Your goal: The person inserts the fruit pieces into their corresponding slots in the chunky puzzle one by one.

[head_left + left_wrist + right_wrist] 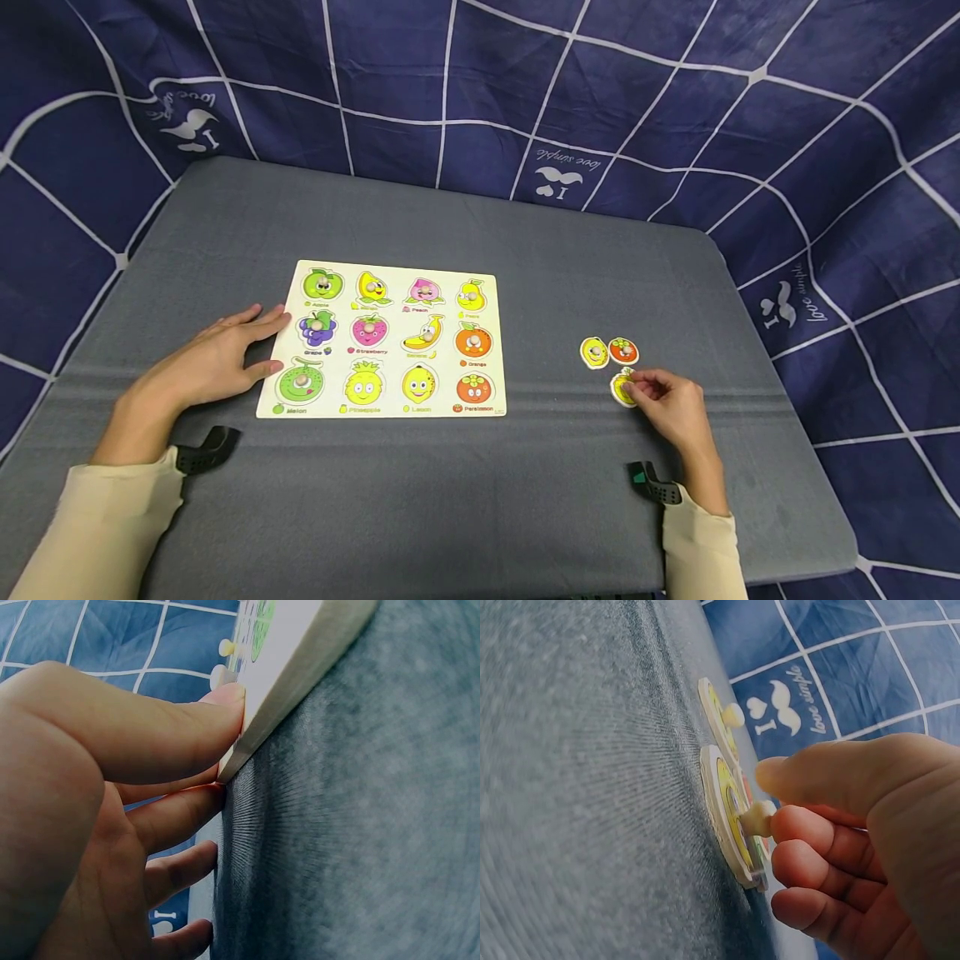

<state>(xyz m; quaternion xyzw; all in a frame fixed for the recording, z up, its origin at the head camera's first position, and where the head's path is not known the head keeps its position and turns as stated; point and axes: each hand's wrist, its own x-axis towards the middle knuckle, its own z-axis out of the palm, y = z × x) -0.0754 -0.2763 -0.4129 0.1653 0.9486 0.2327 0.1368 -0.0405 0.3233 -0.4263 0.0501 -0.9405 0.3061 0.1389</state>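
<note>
A wooden fruit puzzle board (390, 354) lies on the grey table. My left hand (217, 354) touches its left edge, with the thumb on the rim and the fingers stretched out alongside. Off to the right, three loose knobbed pieces lie close together: a yellow lemon piece (594, 353), a red persimmon piece (618, 347) and a yellow pineapple piece (622, 389). My right hand (671, 404) is at the pineapple piece. In the right wrist view its knob (756, 817) sits against the index fingertip, while the thumb stands a little apart from it.
Most fruits on the board carry small knobs; the pineapple, lemon and persimmon pictures in the bottom row show none. Grey cloth covers the table (450, 500). A dark blue curtain (420, 83) with white lines hangs around the back and sides.
</note>
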